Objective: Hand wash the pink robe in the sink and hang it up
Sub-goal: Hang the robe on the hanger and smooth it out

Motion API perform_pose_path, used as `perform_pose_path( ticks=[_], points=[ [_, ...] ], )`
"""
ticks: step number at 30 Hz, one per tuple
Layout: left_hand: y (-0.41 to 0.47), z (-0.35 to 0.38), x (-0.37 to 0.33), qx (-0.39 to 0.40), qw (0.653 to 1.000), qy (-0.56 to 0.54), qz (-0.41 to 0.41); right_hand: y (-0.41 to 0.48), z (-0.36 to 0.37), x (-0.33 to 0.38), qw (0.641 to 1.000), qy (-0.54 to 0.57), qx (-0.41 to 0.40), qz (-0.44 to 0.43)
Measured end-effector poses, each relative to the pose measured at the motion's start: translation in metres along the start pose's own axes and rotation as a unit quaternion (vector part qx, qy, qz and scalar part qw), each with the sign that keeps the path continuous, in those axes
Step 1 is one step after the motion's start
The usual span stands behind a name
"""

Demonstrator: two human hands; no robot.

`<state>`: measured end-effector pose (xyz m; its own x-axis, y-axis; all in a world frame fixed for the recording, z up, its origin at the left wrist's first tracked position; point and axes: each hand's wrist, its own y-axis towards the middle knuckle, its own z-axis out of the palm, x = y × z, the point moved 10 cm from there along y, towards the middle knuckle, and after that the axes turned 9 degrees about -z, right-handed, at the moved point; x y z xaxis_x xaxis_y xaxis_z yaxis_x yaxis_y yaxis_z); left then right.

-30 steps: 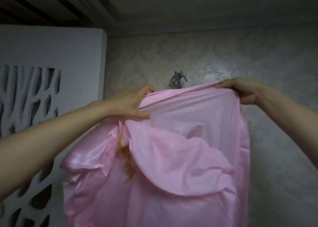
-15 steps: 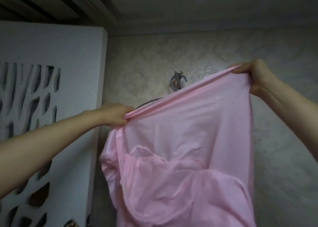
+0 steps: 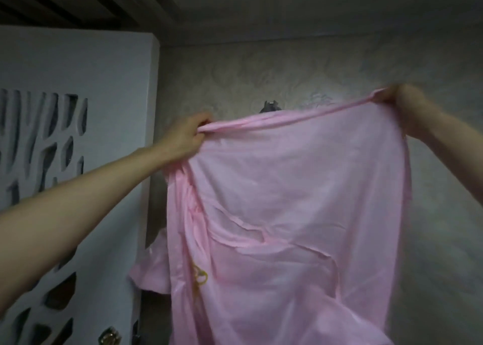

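The left hand [image 3: 187, 138] grips the bunched top edge of the pink robe [image 3: 295, 214], fingers curled round it. The right hand [image 3: 400, 109] pinches the same edge higher up. The robe hangs spread between them before the patterned wall [image 3: 235, 83], covering most of a metal hook [image 3: 270, 106].

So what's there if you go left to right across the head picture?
White panel → left hand → hook → right hand. The robe stretches between both hands, so it has no single spot.
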<state>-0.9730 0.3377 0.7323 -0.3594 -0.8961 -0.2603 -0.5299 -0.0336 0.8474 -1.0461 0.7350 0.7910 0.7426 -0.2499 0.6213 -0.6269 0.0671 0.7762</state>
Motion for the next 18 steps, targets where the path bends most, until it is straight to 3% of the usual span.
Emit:
perform_pose_path(
  ticks=[2,4,6,7,9,11,13,15,16,18],
  points=[
    [0.004,-0.001,-0.023,-0.033,0.997,0.012,0.062,-0.036,0.055,0.02,0.975,-0.095,0.199,-0.024],
    [0.01,0.003,-0.059,-0.039,0.994,-0.013,0.105,-0.09,0.123,0.027,0.914,-0.094,0.396,-0.003],
    [0.01,0.012,-0.111,-0.035,0.982,-0.039,0.182,-0.122,0.178,0.034,0.89,-0.109,0.441,-0.043],
    [0.007,0.014,-0.135,-0.026,0.975,-0.048,0.215,-0.126,0.197,0.036,0.9,-0.132,0.408,-0.08],
    [0.006,0.014,-0.161,-0.014,0.968,-0.051,0.246,-0.112,0.204,0.042,0.947,-0.126,0.267,-0.127],
    [0.004,0.013,-0.152,0.008,0.968,-0.096,0.231,-0.086,0.176,0.035,0.989,-0.035,0.118,-0.079],
    [-0.022,0.014,-0.124,-0.018,0.971,-0.142,0.19,-0.066,0.145,0.026,0.997,0.07,0.017,-0.022],
    [-0.077,0.038,-0.085,-0.07,0.976,-0.182,0.098,-0.053,0.125,0.026,0.993,0.112,-0.033,0.004],
    [-0.11,0.068,-0.059,-0.04,0.978,-0.204,0.011,-0.049,0.12,0.029,0.992,0.117,-0.045,0.009],
    [-0.173,0.146,-0.02,0.144,0.962,-0.194,-0.126,-0.041,0.121,0.037,0.989,0.14,-0.055,0.011]
  ],
)
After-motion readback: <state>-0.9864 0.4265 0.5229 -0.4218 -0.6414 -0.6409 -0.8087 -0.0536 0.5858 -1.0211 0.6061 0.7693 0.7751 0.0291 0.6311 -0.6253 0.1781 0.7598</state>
